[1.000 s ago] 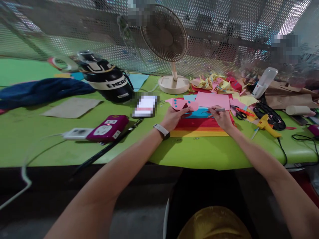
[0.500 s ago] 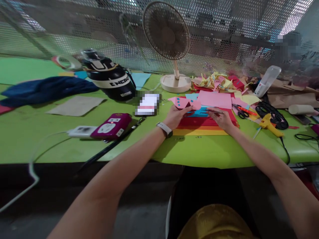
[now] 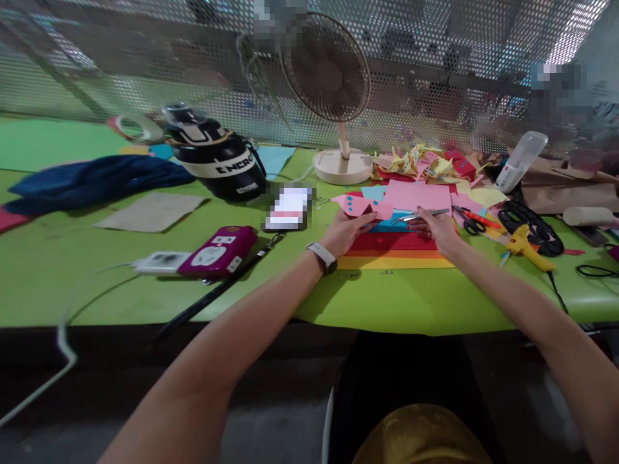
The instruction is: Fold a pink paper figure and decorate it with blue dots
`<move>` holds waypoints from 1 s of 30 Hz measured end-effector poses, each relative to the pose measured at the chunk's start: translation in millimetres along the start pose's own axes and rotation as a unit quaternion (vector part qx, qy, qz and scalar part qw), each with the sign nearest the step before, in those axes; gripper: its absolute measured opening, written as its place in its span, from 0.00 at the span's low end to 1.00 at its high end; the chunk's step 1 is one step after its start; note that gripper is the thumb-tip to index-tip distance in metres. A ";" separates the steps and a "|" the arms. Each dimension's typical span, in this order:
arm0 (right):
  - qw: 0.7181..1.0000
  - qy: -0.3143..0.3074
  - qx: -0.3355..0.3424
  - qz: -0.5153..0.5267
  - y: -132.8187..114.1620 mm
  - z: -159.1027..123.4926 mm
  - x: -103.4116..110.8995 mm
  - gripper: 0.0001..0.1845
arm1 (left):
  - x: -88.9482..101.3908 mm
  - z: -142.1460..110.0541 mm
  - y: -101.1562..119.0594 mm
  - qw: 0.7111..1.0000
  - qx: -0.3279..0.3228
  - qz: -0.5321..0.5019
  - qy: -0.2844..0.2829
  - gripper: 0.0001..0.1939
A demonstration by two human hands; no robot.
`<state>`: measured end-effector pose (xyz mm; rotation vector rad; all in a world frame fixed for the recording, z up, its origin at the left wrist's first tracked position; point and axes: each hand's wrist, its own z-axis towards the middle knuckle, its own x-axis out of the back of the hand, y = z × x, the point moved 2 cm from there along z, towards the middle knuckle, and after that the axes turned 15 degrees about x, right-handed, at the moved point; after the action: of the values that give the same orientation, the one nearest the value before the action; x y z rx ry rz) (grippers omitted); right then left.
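My left hand (image 3: 344, 231) grips a folded pink paper piece (image 3: 360, 205) dotted with small blue squares, thumb along its lower edge. In my right hand (image 3: 438, 229) is a slim pair of metal tweezers (image 3: 420, 216), its tips pointing left toward the pink piece but apart from it. Under both hands lie stacked coloured sheets: a blue sheet (image 3: 391, 223), a red sheet (image 3: 387, 242) and a yellow sheet (image 3: 382, 262). A plain pink sheet (image 3: 416, 194) lies just behind the tweezers.
Right of my hands are scissors (image 3: 474, 224), a yellow glue gun (image 3: 529, 248) and a black coiled strap (image 3: 532, 227). Behind stand a fan (image 3: 342, 166) and paper scraps (image 3: 418, 161). Leftward are a phone (image 3: 289, 209), a purple power strip (image 3: 221, 251) and a black bottle (image 3: 217, 158).
My right hand has turned the tweezers, so they show longer and slant up to the right. The pink piece stays in my left hand. The whole view has shifted slightly.
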<state>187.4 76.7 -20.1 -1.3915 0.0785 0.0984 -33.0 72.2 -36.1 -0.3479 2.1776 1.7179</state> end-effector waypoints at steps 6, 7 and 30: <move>1.000 0.015 -0.020 0.001 -0.1 1.7 -18.6 0.11 | -1.5 -2.7 1.7 1.000 0.008 -0.022 0.002 0.16; 1.000 0.016 -0.017 -0.002 -0.6 1.9 -21.4 0.12 | -1.7 -3.0 1.8 1.000 0.009 -0.026 0.002 0.16; 1.000 0.030 -0.005 -0.004 2.7 2.2 -28.0 0.12 | -3.9 -4.0 2.8 1.000 0.002 -0.010 -0.001 0.14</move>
<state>159.3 78.7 -19.2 -1.4050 0.1219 0.0502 -31.1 68.9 -31.2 -0.3654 2.1692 1.7021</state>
